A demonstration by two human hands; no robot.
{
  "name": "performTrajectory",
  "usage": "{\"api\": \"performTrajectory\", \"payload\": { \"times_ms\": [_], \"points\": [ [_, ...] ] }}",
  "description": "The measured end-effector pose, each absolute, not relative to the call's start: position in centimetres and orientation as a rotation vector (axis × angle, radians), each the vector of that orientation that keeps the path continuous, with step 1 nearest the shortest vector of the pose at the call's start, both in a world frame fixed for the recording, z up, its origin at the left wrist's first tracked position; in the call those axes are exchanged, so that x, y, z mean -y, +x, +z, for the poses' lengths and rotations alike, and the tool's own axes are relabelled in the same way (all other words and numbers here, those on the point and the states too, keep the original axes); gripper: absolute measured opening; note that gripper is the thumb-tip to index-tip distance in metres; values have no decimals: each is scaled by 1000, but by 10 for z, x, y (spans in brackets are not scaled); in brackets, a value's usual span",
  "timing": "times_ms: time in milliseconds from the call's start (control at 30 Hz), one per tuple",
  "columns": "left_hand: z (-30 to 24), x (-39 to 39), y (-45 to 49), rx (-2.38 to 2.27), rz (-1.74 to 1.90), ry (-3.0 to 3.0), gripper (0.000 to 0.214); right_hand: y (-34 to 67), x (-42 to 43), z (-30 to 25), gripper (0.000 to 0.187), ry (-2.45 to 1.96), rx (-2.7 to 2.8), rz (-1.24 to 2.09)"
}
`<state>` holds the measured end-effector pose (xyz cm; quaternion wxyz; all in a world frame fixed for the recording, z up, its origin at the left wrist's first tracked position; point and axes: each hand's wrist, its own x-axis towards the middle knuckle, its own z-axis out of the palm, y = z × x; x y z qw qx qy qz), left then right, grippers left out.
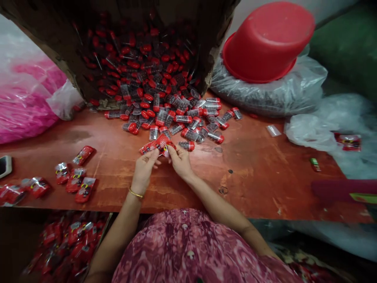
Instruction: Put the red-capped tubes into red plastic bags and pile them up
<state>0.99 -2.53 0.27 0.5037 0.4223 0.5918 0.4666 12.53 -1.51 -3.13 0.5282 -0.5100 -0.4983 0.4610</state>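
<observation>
My left hand [145, 167] and my right hand [179, 160] meet over the middle of the red-brown table [253, 173]. Both pinch a small red printed packet [157, 144] between their fingertips, the left on its near left end, the right on its right end. Just beyond the packet lies a heap of small clear tubes with red caps [176, 118], spilling from a tipped cardboard box [138, 51]. A gold bangle sits on my left wrist.
Several filled red packets [77, 179] lie at the table's left, near a phone [5, 165]. A pink plastic bag [26, 98] is far left. An upturned red basin [266, 41] rests on a clear bag at the back right. More red packets fill a box below the table [67, 243].
</observation>
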Motion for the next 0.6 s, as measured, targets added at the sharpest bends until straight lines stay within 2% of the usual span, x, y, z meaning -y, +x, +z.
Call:
{"api": "performTrajectory", "payload": {
  "times_ms": [133,333,400,500,600],
  "points": [
    [-1,26,23,-1329,1278,662,37,130,17,-28,44,-1285,1432,1020],
    [10,16,26,-1289,1276,512,33,184,5,-27,29,-1804,2009,247],
    [12,15,28,-1265,1219,480,34,206,10,-32,27,-1772,2189,196],
    [11,17,33,-1243,1154,474,36,238,28,-39,36,-1606,2333,159],
    [7,17,38,-1239,1118,474,38,256,49,-38,33,-1692,2176,91]
  ]
}}
